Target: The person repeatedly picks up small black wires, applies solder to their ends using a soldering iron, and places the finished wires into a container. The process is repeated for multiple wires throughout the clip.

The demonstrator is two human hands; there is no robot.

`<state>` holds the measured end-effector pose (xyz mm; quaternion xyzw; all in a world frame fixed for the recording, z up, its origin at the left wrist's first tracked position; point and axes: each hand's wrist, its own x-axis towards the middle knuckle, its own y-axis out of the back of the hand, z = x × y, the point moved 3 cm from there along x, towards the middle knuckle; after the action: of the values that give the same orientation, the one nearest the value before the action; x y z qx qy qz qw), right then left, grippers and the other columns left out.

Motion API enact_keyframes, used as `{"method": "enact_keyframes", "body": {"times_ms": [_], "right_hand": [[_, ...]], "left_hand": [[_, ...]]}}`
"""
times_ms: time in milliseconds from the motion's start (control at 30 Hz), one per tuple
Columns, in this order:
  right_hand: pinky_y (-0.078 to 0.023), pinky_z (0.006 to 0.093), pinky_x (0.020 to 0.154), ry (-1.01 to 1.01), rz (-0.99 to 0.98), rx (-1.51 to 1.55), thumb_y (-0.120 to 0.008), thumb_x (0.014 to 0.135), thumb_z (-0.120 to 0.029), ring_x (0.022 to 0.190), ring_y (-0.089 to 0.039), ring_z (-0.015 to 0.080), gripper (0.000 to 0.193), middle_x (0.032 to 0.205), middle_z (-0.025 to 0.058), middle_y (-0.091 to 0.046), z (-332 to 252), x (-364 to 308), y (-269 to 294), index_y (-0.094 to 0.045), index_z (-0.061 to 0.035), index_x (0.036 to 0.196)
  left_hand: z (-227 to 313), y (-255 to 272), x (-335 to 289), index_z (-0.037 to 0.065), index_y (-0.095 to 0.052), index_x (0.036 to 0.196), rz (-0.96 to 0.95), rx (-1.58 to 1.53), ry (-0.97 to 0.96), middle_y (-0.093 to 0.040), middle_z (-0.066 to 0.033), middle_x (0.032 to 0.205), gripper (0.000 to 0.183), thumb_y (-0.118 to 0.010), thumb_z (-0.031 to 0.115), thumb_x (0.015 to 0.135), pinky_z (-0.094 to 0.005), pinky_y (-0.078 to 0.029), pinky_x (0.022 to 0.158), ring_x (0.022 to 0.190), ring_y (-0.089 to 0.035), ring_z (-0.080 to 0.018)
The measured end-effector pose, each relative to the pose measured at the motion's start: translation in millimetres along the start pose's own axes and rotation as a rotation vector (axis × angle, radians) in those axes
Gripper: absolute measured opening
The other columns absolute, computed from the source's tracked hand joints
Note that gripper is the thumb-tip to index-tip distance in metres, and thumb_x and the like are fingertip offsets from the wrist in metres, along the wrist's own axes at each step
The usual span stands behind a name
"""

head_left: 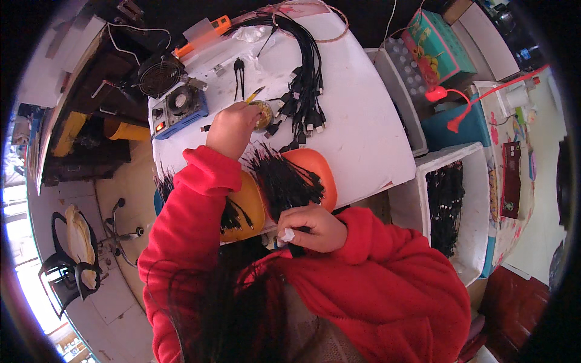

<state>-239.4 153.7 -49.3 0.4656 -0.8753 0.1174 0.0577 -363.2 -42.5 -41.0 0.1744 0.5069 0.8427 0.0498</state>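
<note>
My left hand reaches over the white table, its fingers pinched together at the rim of a small round dish with golden contents. What they hold, if anything, is hidden. A thin yellow tool with a dark tip slants up just beyond the fingertips. Close to my body, my right hand is curled, with a small white scrap at its thumb and fingertips. Between my hands, an orange tray holds a bundle of black cables. A yellow tray with more black cables lies partly under my left sleeve.
A blue box with a fan and a lit switch stands at the table's left. Black USB cables run down the middle from the back. An orange tool lies at the back left. A white foam box of cables stands right.
</note>
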Motion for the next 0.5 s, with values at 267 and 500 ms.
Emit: {"method": "enact_keyframes", "body": {"times_ms": [267, 500], "right_hand": [[-0.046, 0.0276, 0.062, 0.013, -0.035, 0.017, -0.053, 0.095, -0.017, 0.069, -0.061, 0.0175, 0.020, 0.082, 0.0079, -0.062, 5.8, 2.0, 6.1, -0.063, -0.0021, 0.089], [-0.045, 0.0282, 0.061, 0.053, -0.021, -0.010, -0.053, 0.094, -0.016, 0.069, -0.059, 0.0184, 0.019, 0.080, 0.0089, -0.060, -0.1, 3.2, 2.8, -0.063, -0.0012, 0.089]], "left_hand": [[-11.3, -17.5, 8.5, 0.000, -0.064, 0.092, -0.029, 0.037, 0.006, -0.062, -0.0168, 0.084, 0.013, -0.062, 0.007, 0.081, -0.0405, -0.049, 0.071, 0.079, -0.060, -0.0355], [-9.1, -15.8, 9.0, 0.002, -0.064, 0.089, 0.004, 0.046, -0.001, -0.061, -0.0163, 0.082, 0.010, -0.059, 0.008, 0.082, -0.0422, -0.049, 0.068, 0.076, -0.060, -0.0361]]}}
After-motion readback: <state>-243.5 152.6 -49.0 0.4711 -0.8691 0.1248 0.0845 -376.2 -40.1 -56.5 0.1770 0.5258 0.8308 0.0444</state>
